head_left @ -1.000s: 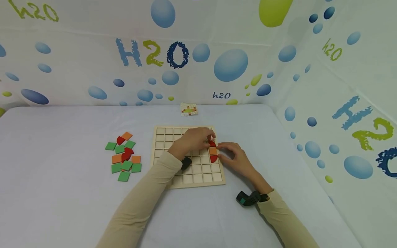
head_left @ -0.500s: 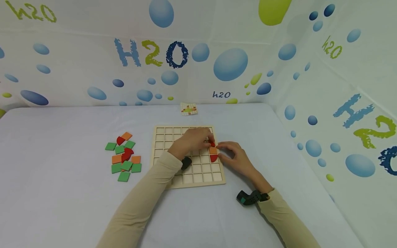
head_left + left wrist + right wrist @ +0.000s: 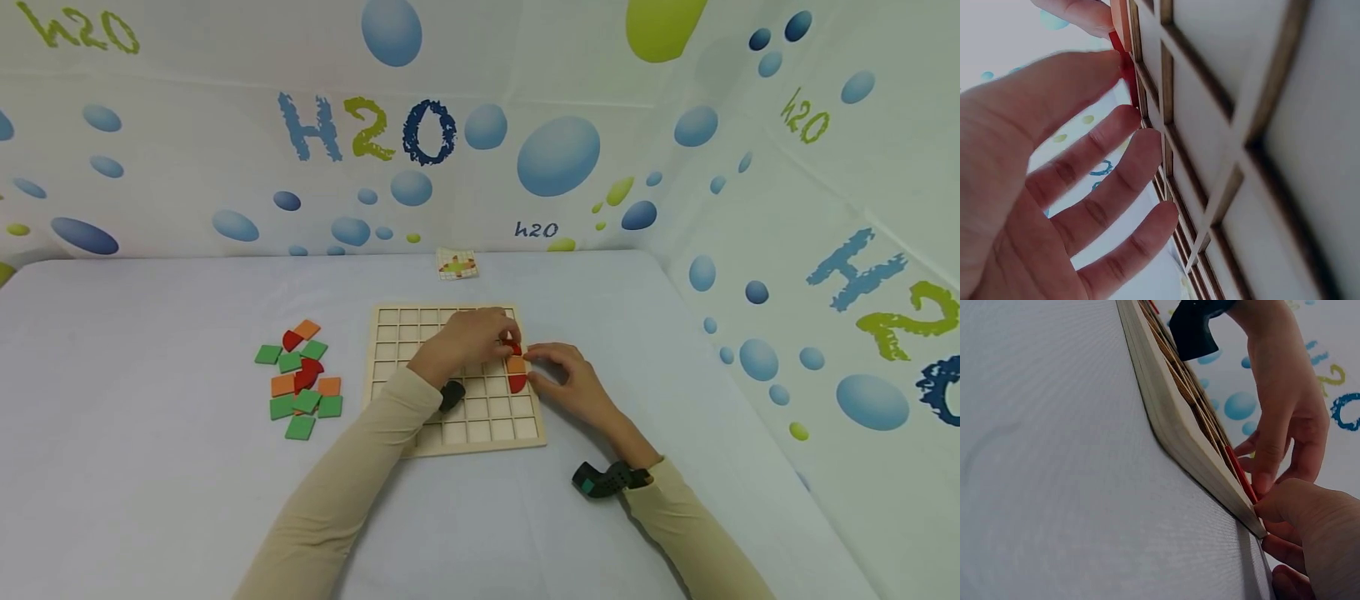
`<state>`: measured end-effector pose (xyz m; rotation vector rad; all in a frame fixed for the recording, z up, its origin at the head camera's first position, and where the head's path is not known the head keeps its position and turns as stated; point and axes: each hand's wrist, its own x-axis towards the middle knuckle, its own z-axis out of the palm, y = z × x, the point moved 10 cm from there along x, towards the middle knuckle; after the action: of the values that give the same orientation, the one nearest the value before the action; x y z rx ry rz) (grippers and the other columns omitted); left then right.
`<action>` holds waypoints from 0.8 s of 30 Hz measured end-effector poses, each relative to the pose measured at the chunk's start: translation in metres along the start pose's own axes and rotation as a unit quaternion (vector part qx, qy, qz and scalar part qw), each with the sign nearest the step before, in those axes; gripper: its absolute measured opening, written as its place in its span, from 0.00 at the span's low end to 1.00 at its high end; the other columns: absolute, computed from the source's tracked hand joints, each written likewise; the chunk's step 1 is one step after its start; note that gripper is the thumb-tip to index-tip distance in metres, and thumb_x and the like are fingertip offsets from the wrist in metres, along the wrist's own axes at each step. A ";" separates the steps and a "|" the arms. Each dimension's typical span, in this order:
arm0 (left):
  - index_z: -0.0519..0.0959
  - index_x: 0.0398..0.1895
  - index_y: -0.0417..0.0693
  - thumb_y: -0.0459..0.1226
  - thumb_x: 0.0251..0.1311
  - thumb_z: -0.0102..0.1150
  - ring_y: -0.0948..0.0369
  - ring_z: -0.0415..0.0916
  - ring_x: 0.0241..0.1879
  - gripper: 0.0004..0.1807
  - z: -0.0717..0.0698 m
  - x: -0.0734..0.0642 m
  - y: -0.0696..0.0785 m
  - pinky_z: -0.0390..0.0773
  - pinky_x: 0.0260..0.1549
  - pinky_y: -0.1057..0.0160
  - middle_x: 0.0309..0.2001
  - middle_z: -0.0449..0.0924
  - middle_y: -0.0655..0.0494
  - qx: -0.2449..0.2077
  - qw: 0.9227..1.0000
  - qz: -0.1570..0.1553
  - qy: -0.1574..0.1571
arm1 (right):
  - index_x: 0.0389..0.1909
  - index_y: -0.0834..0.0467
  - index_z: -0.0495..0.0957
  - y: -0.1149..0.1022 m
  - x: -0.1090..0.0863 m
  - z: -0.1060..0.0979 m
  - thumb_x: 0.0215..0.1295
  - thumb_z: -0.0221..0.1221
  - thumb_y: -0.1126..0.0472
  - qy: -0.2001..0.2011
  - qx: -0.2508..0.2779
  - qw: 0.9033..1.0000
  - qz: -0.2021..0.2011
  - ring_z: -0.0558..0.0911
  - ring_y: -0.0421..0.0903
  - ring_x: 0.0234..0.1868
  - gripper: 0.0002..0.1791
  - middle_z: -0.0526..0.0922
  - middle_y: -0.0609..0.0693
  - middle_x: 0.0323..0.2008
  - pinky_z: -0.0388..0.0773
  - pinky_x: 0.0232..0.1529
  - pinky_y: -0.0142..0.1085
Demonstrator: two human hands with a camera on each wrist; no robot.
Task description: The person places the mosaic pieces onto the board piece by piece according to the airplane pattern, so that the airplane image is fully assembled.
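My left hand [image 3: 468, 337] reaches over the wooden grid board [image 3: 480, 451] and pinches a red rounded tile [image 3: 514, 348] in the right-hand column; its thumb and index finger meet the tile's edge in the left wrist view, the other fingers spread along the grid. Just below that tile lie an orange square tile [image 3: 516, 365] and another red rounded tile [image 3: 517, 383], each in its cell. My right hand [image 3: 566, 375] is at the board's right edge, thumb and fingertips touching it beside these tiles, with the fingers loosely curved.
Left of the board lies a loose pile of green square tiles [image 3: 300, 427], orange squares [image 3: 282, 384] and red rounded pieces [image 3: 292, 340]. Behind the board is a small pattern card [image 3: 457, 265]. A printed curtain [image 3: 480, 208] hangs behind the white table [image 3: 150, 375].
The red tile under my left fingers has settled lower, and the fingertips have shifted slightly down with it. My right hand stays at the board's edge.
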<state>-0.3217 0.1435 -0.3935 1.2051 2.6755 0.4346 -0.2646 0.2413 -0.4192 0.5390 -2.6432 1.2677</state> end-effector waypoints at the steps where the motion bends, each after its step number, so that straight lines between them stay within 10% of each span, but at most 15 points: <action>1: 0.82 0.51 0.55 0.41 0.66 0.60 0.60 0.76 0.42 0.12 0.000 0.000 0.000 0.76 0.43 0.58 0.47 0.78 0.57 -0.003 1.000 0.004 -0.001 | 0.51 0.62 0.80 0.000 0.000 0.000 0.63 0.63 0.66 0.000 0.001 1.000 0.000 0.70 0.58 0.62 0.15 0.78 0.58 0.57 0.63 0.63 0.55; 24: 0.83 0.50 0.50 0.42 0.67 0.59 0.58 0.75 0.44 0.12 0.002 -0.004 -0.004 0.76 0.44 0.58 0.47 0.78 0.55 0.020 1.000 0.001 -0.008 | 0.52 0.61 0.80 0.004 0.000 0.001 0.63 0.63 0.66 -0.004 0.003 1.000 0.011 0.68 0.56 0.64 0.16 0.78 0.57 0.58 0.62 0.65 0.54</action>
<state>-0.3214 0.1388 -0.3965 1.2178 2.6823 0.3709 -0.2656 0.2424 -0.4229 0.5179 -2.6591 1.2839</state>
